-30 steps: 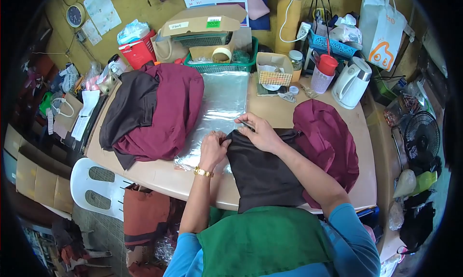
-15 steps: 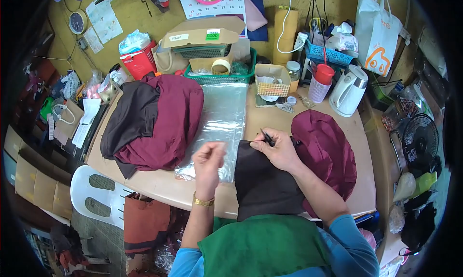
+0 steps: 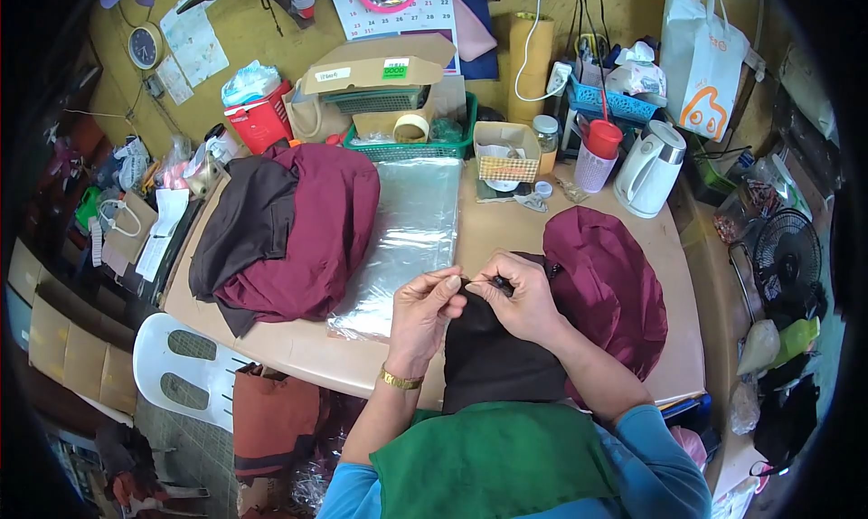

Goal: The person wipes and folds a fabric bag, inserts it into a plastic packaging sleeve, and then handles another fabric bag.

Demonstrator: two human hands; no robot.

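A black and maroon garment lies in front of me, its black cloth (image 3: 497, 361) flat at the table's near edge and its maroon part (image 3: 604, 293) bunched to the right. At the black cloth's upper edge, my left hand (image 3: 425, 304) is closed in a pinch, thumb against fingertips, seemingly on the cloth's corner. My right hand (image 3: 520, 297) touches the same spot with thumb and finger. Tucked in its fingers is a small black tool (image 3: 503, 286), mostly hidden, that looks like thread snips. What lies between the fingertips is too small to see clearly.
Left on the table (image 3: 398, 370) is a heap of maroon and black garments (image 3: 330, 216). Beside it lies a stack of clear plastic bags (image 3: 411, 216). Along the back stand a green basket (image 3: 475, 121), a small checked box (image 3: 508, 166), a perforated cup (image 3: 592, 174) and a white kettle (image 3: 651, 171).
My left hand has moved right and slightly up to meet my right hand, and now pinches at the black cloth's edge. The right hand has shifted slightly down, keeping the small black tool.
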